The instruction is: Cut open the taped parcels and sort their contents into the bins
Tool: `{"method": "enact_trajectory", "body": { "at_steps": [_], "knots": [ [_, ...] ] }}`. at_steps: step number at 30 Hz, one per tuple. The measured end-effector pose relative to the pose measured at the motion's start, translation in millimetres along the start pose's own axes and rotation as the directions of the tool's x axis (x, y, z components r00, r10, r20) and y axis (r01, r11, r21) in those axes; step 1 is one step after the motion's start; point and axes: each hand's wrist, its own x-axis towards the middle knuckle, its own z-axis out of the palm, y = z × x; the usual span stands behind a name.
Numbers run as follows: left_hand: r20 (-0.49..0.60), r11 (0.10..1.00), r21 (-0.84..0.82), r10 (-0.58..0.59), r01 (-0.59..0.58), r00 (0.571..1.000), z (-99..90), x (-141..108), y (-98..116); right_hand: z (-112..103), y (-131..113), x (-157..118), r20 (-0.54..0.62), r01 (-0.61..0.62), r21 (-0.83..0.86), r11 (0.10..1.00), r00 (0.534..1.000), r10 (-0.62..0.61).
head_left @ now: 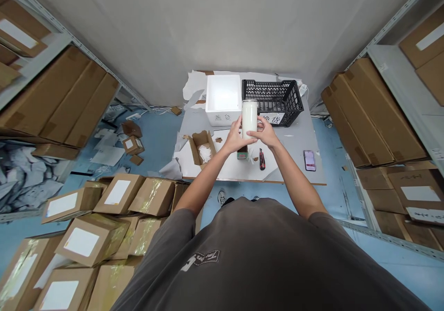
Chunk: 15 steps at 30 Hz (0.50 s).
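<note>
A white cylindrical cup (249, 117) with a darker rim stands upright between my two hands, above the table (294, 147). My left hand (236, 137) wraps its left side and lower part. My right hand (266, 133) grips it from the right, fingers against the side. Just below the cup is a small green box (242, 154), partly hidden. A red and black box cutter (262, 158) lies to its right. Left of my left hand sits an open cardboard box (194, 151) with crumpled white paper (204, 153) inside.
At the table's back stand a white foam box (224, 118) and a black plastic crate (294, 110). A phone (310, 160) lies on the right. Taped cartons (120, 193) are stacked at the left front. Shelves with cartons (367, 112) flank both sides.
</note>
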Motion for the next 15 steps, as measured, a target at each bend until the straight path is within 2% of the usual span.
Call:
{"method": "enact_trajectory", "body": {
  "at_steps": [3, 6, 8, 11, 13, 15],
  "knots": [
    [-0.022, 0.998, -0.056, -0.022, 0.020, 1.000, 2.9, 0.5, -5.1, -0.5, 5.8, 2.3, -0.030, 0.055, -0.027, 0.998, 0.998, -0.056],
    [-0.012, 0.989, -0.150, -0.020, 0.018, 1.000, 5.1, 0.5, -10.1, -1.9, 10.5, 3.0, 0.039, 0.093, -0.006, 0.996, 0.995, -0.093],
    [-0.027, 0.991, -0.132, -0.015, 0.012, 1.000, 5.7, 0.4, -11.1, -1.7, 13.5, 3.2, 0.050, 0.095, -0.010, 0.995, 0.994, -0.094],
    [-0.061, 0.996, -0.085, -0.017, 0.012, 0.998, 4.9, 1.2, -9.8, 0.4, 17.0, 3.8, -0.021, 0.099, -0.061, 0.993, 0.995, -0.100],
    [-0.055, 0.993, -0.117, -0.024, 0.017, 0.998, 3.2, 2.1, -9.1, 1.0, 18.5, 5.5, -0.040, 0.118, -0.093, 0.989, 0.992, -0.122],
    [-0.027, 0.986, -0.167, -0.034, 0.029, 0.999, 1.0, 2.7, -9.7, 0.3, 19.9, 8.4, -0.008, 0.128, -0.102, 0.987, 0.992, -0.130]
  ]
}}
